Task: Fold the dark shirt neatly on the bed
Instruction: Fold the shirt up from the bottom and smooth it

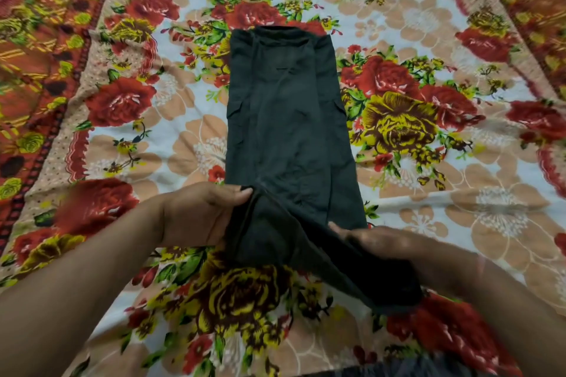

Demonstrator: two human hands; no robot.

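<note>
The near end of the dark charcoal cloth shirt (pixel 284 119) is the hardest part to read: it is bunched and lifted off the bed, and its lowest corner blurs into shadow under the right forearm, so the hem line cannot be traced. The rest of the shirt lies flat in a long narrow strip down the middle of the bed, both sides folded inward, the collar end farthest from the camera. The left hand (pixel 199 217) is clamped on the near left edge of the shirt, thumb on top and fingers tucked beneath the cloth and out of sight. The right hand (pixel 376 242) is smeared by motion; it lies against the near right edge with dark fabric draped over and below it, and its fingers appear closed on the cloth, though the exact grip is hard to make out. Both forearms run out of the bottom of the frame. The bedsheet with large red and yellow roses on a white ground (pixel 428 40) covers the whole bed, its orange-red border (pixel 36 40) blurred at the left and right edges.
</note>
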